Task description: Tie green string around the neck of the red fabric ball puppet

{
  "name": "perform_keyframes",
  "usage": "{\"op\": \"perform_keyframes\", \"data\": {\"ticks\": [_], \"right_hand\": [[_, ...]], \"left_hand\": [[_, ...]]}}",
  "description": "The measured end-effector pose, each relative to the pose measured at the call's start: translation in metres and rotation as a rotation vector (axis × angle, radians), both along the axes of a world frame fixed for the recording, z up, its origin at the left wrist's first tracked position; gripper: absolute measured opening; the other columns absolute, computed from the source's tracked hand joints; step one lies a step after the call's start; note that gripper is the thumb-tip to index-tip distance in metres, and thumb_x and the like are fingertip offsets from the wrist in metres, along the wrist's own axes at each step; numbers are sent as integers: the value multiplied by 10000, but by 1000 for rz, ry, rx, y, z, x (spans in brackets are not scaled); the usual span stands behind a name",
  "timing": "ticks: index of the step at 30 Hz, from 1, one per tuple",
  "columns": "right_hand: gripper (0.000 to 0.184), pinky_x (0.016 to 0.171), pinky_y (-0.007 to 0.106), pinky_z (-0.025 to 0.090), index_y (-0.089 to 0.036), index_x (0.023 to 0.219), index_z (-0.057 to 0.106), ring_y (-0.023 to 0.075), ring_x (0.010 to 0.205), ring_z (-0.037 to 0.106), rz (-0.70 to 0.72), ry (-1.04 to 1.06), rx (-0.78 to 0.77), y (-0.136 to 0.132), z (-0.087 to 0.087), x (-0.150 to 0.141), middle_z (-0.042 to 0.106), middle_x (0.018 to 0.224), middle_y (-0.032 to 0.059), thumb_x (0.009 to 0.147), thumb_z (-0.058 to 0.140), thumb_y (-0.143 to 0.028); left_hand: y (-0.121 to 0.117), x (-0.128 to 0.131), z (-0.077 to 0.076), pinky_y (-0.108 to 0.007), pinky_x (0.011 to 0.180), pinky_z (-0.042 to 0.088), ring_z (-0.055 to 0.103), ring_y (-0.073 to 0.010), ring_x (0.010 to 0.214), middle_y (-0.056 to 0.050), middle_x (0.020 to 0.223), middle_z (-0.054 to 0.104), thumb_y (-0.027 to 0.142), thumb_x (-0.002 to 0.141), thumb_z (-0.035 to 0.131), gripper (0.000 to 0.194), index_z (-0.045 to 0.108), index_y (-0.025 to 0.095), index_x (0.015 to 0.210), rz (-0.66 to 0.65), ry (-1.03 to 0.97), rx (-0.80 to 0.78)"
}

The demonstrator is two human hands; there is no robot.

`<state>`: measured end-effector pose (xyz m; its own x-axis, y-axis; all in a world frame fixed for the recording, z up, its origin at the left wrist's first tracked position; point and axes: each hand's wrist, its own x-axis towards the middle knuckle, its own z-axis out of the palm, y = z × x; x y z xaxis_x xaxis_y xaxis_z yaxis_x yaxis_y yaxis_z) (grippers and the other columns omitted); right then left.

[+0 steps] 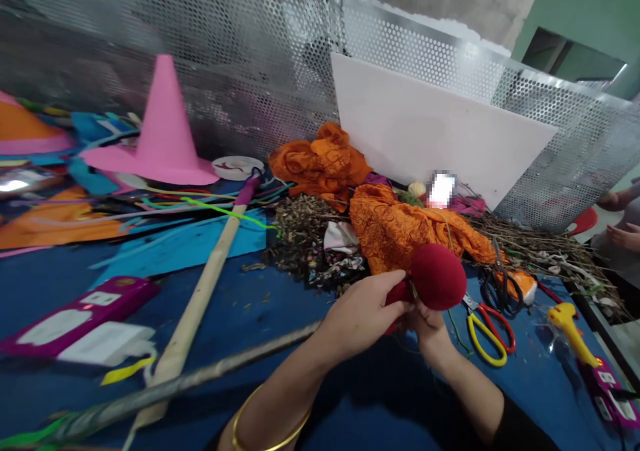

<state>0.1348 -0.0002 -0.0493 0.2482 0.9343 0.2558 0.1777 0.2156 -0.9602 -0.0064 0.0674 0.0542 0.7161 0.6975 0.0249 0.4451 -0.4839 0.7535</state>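
A round, smooth red stuffed cloth ball (pixel 439 276) is held up in front of me, with loose red cloth gathered below it. My left hand (pixel 363 309) is closed around this gathered cloth on the ball's left side. Close beneath the ball, my right hand (pixel 431 334) has its fingers pinched at the gathered neck; the ball partly hides them. A thin greenish string shows at the neck between the hands. Just right of my right hand lie scissors (pixel 487 334) with red and yellow handles.
A wooden stick (pixel 205 291) and a grey pole (pixel 225 369) lie to the left. Orange cloth (pixel 400 224) and dried leaves (pixel 300 227) are behind my hands. A pink felt hat (pixel 165 131) stands back left. A yellow glue gun (pixel 573 334) is at right, near another person's hands (pixel 623 234).
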Motion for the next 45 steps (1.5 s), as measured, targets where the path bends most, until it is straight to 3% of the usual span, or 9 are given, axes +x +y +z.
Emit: {"op": "perform_keyframes", "data": {"ticks": [4,9,11,15,19,22,32,41,45], "right_hand": [[424,481,232,357,-184,663,555,103,479,409,9,-193,-64,-20,17,8,453,529,-32,961,417,-453],[288,663,295,448,-192,752,628,172,744,550,-200,-522,178,-41,35,10,578,779,52,958,441,-264],[246,784,351,486,-203,822,661,213,927,580,-232,-518,262,-44,36,10,605,973,100,950,453,-239],[310,966,470,463,-215,822,674,281,1192,534,-8,-233,289,-40,38,10,622,1121,122,968,428,-335],[435,630,338,548,-190,671,614,226,814,628,86,229,206,-31,39,10,598,764,78,924,463,-510],[438,371,210,316,-171,607,573,106,462,399,57,343,52,-29,35,12,437,556,-12,893,530,-500],[437,492,239,290,-172,550,503,92,497,364,-196,-14,15,-39,36,7,440,534,-31,941,498,-369],[426,525,244,316,-184,561,466,102,526,404,-192,-188,69,-39,37,0,442,542,-30,964,438,-320],[426,558,243,347,-184,579,496,112,570,454,-50,-236,62,-35,48,10,463,579,-19,968,428,-343]], "left_hand": [[6,0,0,-261,691,427,622,-202,806,-33,872,698,255,798,540,167,646,204,916,30,10,8],[13,6,-6,-259,646,401,611,-192,762,-25,821,679,237,789,526,128,624,203,864,41,55,28],[15,8,-9,-261,644,400,617,-193,763,-29,825,682,226,791,522,128,619,203,871,43,81,48],[13,12,-15,-279,702,421,641,-219,853,-58,908,699,225,812,522,181,620,202,962,50,129,113],[7,18,-18,-283,732,435,657,-230,911,-67,977,711,246,835,515,216,620,212,1021,13,185,120],[2,24,-20,-304,750,446,666,-254,943,-77,1013,714,263,834,530,238,600,220,1057,20,233,144],[-5,33,-23,-327,698,449,680,-285,923,-71,978,715,302,853,519,213,561,243,1054,71,310,199],[-1,39,-35,-311,662,436,681,-266,915,-43,980,720,335,847,550,189,586,256,1015,89,322,218],[-3,40,-37,-314,671,437,678,-262,897,-59,952,717,317,867,521,145,601,231,951,69,339,292]]}}
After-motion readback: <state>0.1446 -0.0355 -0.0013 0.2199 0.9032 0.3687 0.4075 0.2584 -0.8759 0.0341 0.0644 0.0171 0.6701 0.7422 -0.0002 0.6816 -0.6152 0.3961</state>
